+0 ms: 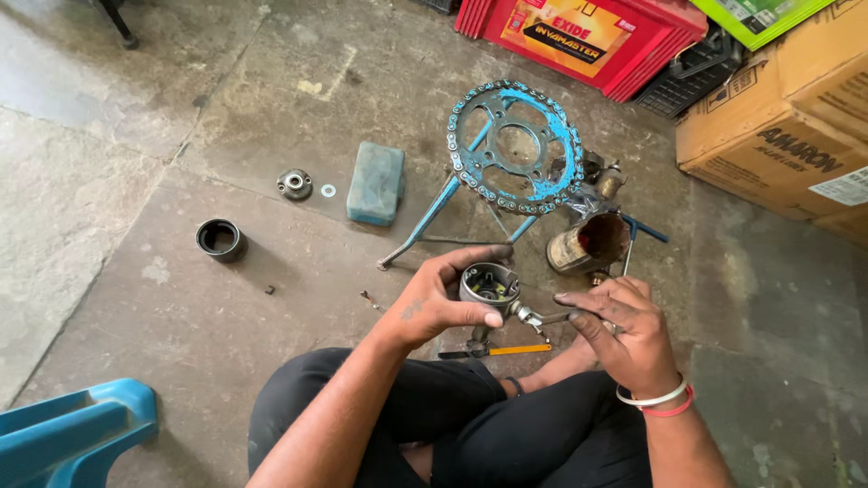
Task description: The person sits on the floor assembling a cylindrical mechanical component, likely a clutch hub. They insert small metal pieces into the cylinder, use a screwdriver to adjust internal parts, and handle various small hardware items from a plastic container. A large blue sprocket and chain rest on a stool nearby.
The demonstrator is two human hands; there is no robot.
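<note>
- Two hands worked close together: left hand (434,303) gripped a round metal housing (488,286).
- Right hand (624,330) pinched a slim tool (542,318) (tip touching the housing).

Your left hand (443,303) sits just below the middle of the frame, its forearm rising from the lower left, fingers arched over the top and thumb pressed along the lower side in a closed grasp. Your right hand (624,330) lies right of centre, its wrist ringed by two bands, forearm entering from the lower right, index finger and thumb stretched leftward and pinched together. Your crossed legs fill the bottom centre of the frame beneath both forearms.
</note>
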